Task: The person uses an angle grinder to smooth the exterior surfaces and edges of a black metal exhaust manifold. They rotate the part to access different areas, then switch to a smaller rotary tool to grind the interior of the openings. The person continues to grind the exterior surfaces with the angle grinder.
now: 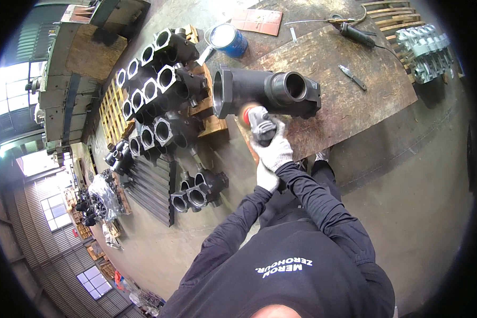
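Note:
Both my gloved hands are closed around an angle grinder [262, 126] with a grey head. My right hand [277, 151] grips its body just behind the head. Lower down, my left hand [267, 179] is wrapped round the rear part, which is mostly hidden by the glove. The reddish disc [246, 115] looks blurred and sits at the near side of a large black metal casting [249, 91], close to its angular flange. This casting lies on its side on the worktable, with a round threaded port [294, 86] facing up.
A brown worn worktable [376, 100] carries a blue can [228, 41], a knife-like tool [352, 77] and a second corded power tool [355, 34]. Several similar black castings [167, 79] stand on pallets at left. Silvery metal parts [424, 53] rest at far right.

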`<move>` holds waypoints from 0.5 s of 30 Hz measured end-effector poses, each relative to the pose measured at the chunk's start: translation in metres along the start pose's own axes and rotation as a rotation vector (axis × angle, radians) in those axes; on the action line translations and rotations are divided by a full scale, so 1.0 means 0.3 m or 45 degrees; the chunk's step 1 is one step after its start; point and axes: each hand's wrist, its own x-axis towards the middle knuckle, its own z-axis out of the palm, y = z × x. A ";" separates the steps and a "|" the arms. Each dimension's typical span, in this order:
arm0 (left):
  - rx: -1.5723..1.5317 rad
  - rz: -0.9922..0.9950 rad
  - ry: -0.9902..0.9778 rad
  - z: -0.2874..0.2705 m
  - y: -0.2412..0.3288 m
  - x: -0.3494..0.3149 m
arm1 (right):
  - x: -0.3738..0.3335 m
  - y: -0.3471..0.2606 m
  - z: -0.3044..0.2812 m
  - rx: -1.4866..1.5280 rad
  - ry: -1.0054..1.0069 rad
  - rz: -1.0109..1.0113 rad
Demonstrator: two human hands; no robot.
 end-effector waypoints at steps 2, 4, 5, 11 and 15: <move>-0.148 -0.038 0.040 -0.012 -0.013 -0.005 | -0.008 0.007 0.005 -0.044 -0.058 0.035; 0.023 -0.017 0.075 -0.022 -0.022 0.000 | -0.003 0.015 0.006 -0.011 -0.005 0.009; 0.273 0.089 0.022 -0.026 -0.024 0.008 | 0.005 0.018 0.005 0.029 0.074 -0.066; 0.488 0.183 0.106 -0.028 -0.032 0.030 | 0.021 0.022 -0.007 0.037 0.016 -0.005; 0.685 0.222 0.111 -0.018 -0.027 0.001 | 0.010 0.019 -0.008 0.073 0.029 -0.020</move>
